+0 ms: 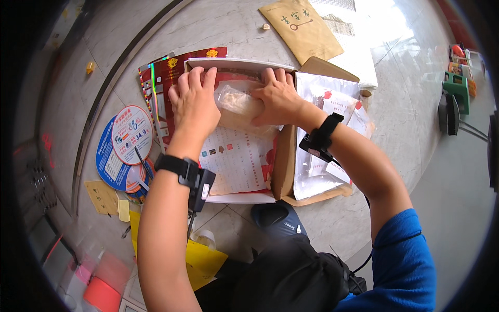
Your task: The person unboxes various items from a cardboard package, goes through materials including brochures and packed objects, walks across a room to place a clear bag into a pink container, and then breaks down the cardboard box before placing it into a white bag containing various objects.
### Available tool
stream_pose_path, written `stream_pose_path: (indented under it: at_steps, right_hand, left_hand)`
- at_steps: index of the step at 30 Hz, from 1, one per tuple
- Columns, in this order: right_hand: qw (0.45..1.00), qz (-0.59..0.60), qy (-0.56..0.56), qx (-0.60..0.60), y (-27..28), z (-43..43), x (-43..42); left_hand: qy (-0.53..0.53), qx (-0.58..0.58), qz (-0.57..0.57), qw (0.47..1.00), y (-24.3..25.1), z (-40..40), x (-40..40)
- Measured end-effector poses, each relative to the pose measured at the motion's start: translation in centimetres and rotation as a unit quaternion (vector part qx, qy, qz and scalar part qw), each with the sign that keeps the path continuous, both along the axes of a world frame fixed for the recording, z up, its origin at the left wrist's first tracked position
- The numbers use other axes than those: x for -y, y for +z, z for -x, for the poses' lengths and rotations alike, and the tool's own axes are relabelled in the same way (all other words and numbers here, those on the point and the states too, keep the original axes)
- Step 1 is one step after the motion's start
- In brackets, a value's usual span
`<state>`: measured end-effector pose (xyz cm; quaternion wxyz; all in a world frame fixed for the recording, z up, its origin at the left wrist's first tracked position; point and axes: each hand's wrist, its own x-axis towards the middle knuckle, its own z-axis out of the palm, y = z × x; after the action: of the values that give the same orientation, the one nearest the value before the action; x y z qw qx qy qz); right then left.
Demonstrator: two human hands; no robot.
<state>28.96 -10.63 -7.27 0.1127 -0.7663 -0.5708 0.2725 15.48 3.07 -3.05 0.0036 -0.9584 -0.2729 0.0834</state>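
A cardboard box (284,171) lies on the floor with its lid folded back to the right. Inside it is a printed sheet (234,163) over red paper, and on top a clear plastic bag (238,102) with pale contents. My left hand (197,101) reaches over the box's left side, its fingertips near the far wall; whether it grips anything is hidden. My right hand (278,95) rests at the right side of the plastic bag, thumb on it and fingers towards the far wall; its grip is unclear. In the lid lie clear plastic sleeves (306,117) with printed papers.
Red printed packaging (167,78) lies left of the box, near round hand fans (132,134). A brown paper booklet (302,33) lies beyond the box beside white wrapping (356,58). A yellow bag (202,261) and a dark slipper (278,220) are close to the person.
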Motion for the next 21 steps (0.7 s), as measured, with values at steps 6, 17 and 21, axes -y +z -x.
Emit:
stream_pose_path:
  at_steps: [6,17,21]
  right_hand:
    - [0.988,-0.146,0.040,-0.014,-1.9,-1.9,0.5]
    - [0.965,-0.249,0.076,-0.010,0.7,0.5,3.4]
    - [0.964,-0.256,0.036,-0.066,1.8,0.3,4.4]
  left_hand:
    - [-0.053,-0.083,0.009,0.995,0.6,-2.7,-1.1]
    - [-0.170,-0.010,0.092,0.981,0.4,-1.8,-2.0]
    - [-0.256,0.043,0.082,0.962,3.4,-2.1,-1.1]
